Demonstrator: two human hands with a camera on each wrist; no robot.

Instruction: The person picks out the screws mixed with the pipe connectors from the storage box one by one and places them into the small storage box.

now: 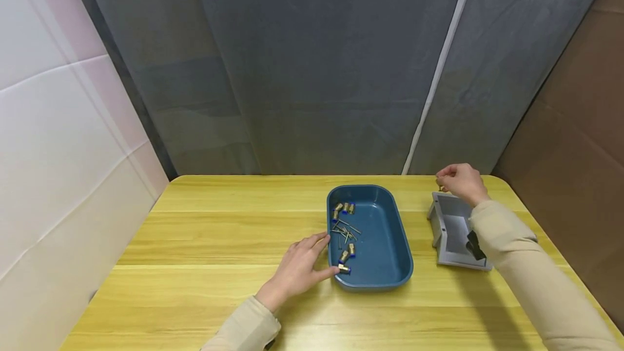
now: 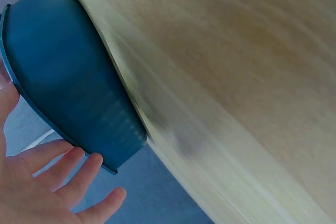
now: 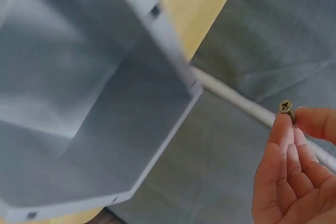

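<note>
A dark blue tray [image 1: 390, 242] lies on the yellow wooden table [image 1: 219, 232] and holds brass fittings [image 1: 343, 208] with blue tips and several thin screws [image 1: 347, 229]. My left hand [image 1: 299, 270] rests on the table at the tray's left rim, fingers straight, thumb beside one fitting [image 1: 344, 268] on the rim. The left wrist view shows the tray's outer wall [image 2: 68, 87] just past the fingers [image 2: 68, 171]. My right hand [image 1: 460, 180] hovers over the far edge of an empty grey bin [image 1: 450, 229] and pinches a brass screw [image 3: 286, 107] between its fingertips [image 3: 283, 129].
Grey cloth [image 1: 317, 69] hangs behind the table. A white panel [image 1: 58, 150] stands on the left and a brown board [image 1: 580, 123] on the right. The grey bin's open inside [image 3: 79, 103] fills the right wrist view.
</note>
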